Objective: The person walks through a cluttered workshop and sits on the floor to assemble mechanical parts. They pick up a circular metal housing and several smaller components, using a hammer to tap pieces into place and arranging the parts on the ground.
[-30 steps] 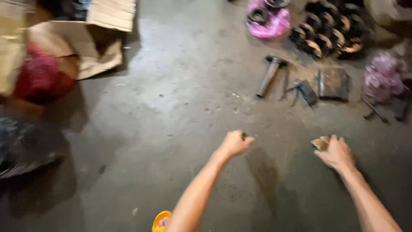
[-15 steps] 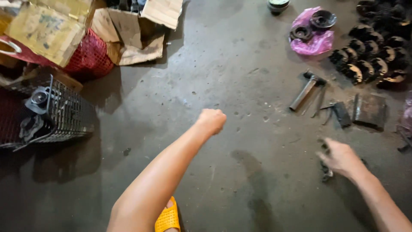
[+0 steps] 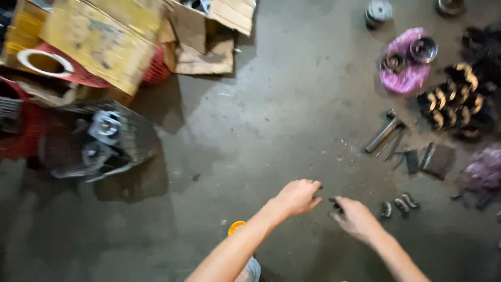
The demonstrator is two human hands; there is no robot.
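My left hand hovers low over the grey concrete floor with its fingers curled shut; whether they pinch anything is too blurred to tell. Just to its right, my right hand pinches a small dark metal part at its fingertips. The two hands are almost touching. A few more small dark parts lie on the floor right of my right hand.
A metal hammer-like tool, a dark flat plate and loose bits lie at right. Behind them are a pink bag with round metal parts and a cluster of dark rings. At left stand a wire basket and cardboard boxes.
The view has swung left and down. My hands have come together, the left drawing back toward the right. The right hand's brownish object from the earliest frame is gone.
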